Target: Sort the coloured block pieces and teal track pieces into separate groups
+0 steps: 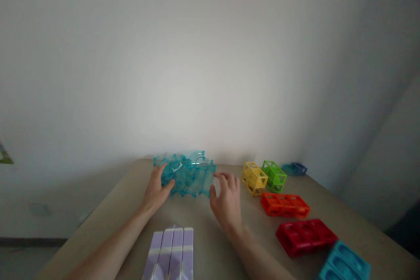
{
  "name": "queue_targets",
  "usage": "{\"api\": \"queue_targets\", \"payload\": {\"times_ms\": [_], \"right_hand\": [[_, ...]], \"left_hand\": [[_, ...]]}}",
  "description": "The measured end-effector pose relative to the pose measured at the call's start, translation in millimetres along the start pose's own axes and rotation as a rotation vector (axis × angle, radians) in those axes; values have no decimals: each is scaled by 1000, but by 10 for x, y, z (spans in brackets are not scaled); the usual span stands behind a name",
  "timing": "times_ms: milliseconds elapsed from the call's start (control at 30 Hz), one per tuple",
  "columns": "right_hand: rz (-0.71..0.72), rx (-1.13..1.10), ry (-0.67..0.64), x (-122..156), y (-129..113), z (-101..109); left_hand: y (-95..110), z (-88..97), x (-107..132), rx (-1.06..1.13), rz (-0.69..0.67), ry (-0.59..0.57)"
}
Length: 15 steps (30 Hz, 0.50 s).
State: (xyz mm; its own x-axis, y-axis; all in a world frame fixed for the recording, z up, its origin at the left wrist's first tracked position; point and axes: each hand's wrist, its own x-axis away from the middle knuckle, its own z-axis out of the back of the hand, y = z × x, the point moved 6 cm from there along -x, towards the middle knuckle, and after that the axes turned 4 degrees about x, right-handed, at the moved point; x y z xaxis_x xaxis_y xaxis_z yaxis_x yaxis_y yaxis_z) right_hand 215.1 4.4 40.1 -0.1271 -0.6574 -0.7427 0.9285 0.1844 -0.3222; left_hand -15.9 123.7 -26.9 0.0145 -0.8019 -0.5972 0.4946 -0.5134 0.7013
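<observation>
A heap of translucent teal plastic pieces (188,175), some curved and with small knobs at their corners, lies at the far side of the table. At its left end, my left hand (157,188) grips some pieces, the thumb in front and the other fingers partly hidden. My right hand (226,199) is beside the heap's right edge, its fingers bent and the thumb apart. Nothing shows between them. Whether its fingertips touch the nearest piece I cannot tell. Nearer to me, between my forearms, is a purple ribbed block with pale bands (172,249).
Along the right are a yellow open frame (254,178), a green one (274,176), dark blue pieces (298,169), an orange frame block (285,205), a red one (306,236) and a blue one (346,262). A white wall (197,74) rises behind the table (124,197).
</observation>
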Motion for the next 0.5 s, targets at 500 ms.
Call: {"api": "queue_targets", "payload": {"times_ms": [500], "right_hand": [[-236, 21, -485, 67, 161, -912]], "left_hand": [[-84, -36, -40, 36, -2, 22]]}}
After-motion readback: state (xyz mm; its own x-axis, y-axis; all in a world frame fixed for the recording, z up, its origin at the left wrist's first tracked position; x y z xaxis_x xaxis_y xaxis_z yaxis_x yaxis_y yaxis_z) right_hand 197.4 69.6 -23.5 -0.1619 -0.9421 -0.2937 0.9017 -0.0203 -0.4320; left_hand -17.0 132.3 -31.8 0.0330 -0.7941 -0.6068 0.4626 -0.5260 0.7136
